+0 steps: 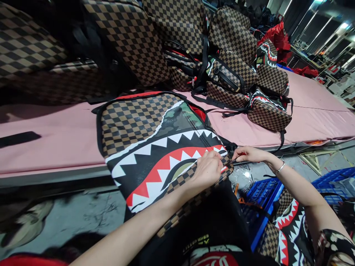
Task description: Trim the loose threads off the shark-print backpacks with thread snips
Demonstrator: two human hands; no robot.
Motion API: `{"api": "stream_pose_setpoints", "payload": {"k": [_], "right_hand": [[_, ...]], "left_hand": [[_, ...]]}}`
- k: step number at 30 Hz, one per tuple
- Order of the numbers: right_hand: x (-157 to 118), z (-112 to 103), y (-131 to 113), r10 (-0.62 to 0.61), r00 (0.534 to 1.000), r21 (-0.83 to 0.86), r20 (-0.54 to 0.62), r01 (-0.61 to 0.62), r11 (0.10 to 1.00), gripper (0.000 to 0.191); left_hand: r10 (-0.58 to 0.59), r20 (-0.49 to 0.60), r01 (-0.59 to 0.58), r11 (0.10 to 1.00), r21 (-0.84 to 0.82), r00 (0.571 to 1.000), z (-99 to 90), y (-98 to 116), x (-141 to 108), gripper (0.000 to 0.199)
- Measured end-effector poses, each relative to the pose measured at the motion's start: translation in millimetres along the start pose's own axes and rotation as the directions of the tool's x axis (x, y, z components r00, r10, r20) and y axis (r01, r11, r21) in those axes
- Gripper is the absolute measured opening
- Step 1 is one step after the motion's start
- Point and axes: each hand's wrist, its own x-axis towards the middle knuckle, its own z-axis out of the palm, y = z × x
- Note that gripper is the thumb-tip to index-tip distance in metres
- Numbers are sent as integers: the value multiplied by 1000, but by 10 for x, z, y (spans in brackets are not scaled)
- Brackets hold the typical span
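Observation:
A brown-and-black checked backpack [133, 118] with a shark-mouth print and a camouflage patch lies in front of me, partly on the pink table and partly over its edge toward my body. Red lining shows along its open zip edges. My left hand [208, 168] is closed on the bag's right-hand corner, its fingertips partly hidden. Just beyond that corner, my right hand [246, 154] pinches a small dark and reddish thing, too small to name, close against the bag's edge. A bracelet circles the right wrist.
Checked backpacks [130, 40] stand along the back of the pink table [313, 99], with smaller bags [269, 111] to the right. Below right, a blue plastic crate [260, 195] stands near shark-print bags [291, 221]. Shoes [27, 225] rest on the floor at left.

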Motion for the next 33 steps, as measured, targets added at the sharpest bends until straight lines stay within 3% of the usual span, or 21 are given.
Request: {"api": "stream_pose_setpoints", "payload": {"k": [11,20,33], "right_hand": [[10,43,82,-72,994,-5,-83,72,997,18],[-12,40,61,-72,997,22,-24,72,997,20],[102,170,-121,-138,990,-121,-1,137,983,15]], "left_hand": [[3,-76,-6,999,-43,997,64,-30,-39,15],[-3,-86,0,1000,-31,996,89,-53,-32,17],[-23,-93,18,998,-55,995,-20,-88,-30,16]]}}
